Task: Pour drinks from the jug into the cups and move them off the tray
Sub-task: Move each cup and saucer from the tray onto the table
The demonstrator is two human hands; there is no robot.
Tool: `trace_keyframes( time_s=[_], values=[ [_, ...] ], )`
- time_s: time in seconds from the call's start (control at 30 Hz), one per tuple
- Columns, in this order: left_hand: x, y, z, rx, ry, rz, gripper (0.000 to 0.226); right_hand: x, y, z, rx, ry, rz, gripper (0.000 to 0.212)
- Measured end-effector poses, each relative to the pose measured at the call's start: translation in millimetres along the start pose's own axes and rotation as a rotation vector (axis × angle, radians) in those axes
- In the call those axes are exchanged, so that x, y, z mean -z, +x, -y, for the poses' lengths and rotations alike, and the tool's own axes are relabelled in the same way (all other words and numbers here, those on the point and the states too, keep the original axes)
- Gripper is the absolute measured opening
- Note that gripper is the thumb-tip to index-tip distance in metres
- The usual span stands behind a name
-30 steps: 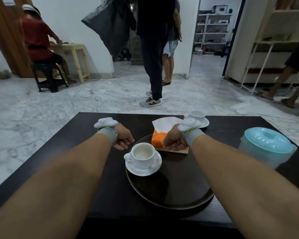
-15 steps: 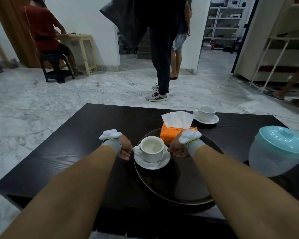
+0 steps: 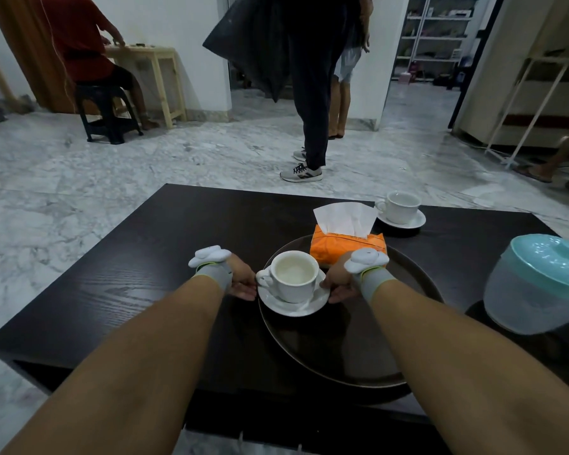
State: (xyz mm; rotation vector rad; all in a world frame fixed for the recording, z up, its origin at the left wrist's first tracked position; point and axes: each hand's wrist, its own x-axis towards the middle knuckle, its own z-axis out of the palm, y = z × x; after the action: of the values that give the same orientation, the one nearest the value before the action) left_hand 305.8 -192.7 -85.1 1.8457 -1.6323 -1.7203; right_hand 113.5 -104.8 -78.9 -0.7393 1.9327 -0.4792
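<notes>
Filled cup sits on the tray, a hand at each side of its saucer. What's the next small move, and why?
Probably lift the saucer level: both hands hold its rim, the cup looks full, and it remains on the tray, unlike the other cup.

No legible text anywhere in the head view. The orange tissue pack (image 3: 347, 246) had a thin line of dark print along its top edge, just under the tissue, too small and blurred to read. The jug (image 3: 539, 284), both cups and the tray (image 3: 358, 362) carried no readable marks. The white wrist units showed no lettering I could make out. Boxes on the far shelves (image 3: 440, 31) were too distant to read.
</notes>
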Motion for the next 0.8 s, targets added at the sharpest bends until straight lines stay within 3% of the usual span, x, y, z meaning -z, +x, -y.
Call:
trace_keyframes(
  time_s=[0.23, 0.4, 0.6, 0.73, 0.8],
  values=[
    [2.2, -2.8, -5.6, -0.042, 0.060, -0.011, 0.025, -0.6, 1.4, 1.5, 0.023, -0.001, -0.031, 0.037],
    [5.2, -3.0, -8.8, -0.023, 0.100, 0.004, 0.022, -0.2, -3.6, 4.9, 0.000, -0.017, -0.010, 0.021],
    [11.1, -10.7, -19.2, -0.056, 0.094, -0.007, 0.021, 6.4, -7.9, 13.8, 0.073, -0.013, -0.039, 0.034],
    [15.9, -13.7, -28.4, -0.080, 0.049, -0.011, 0.021, 16.4, -21.5, 25.8, 0.115, -0.035, -0.067, 0.009],
    [20.1, -14.1, -34.5, -0.093, 0.029, -0.016, 0.019, 19.7, -23.4, 30.3, 0.139, -0.047, -0.094, 0.027]
  ],
)
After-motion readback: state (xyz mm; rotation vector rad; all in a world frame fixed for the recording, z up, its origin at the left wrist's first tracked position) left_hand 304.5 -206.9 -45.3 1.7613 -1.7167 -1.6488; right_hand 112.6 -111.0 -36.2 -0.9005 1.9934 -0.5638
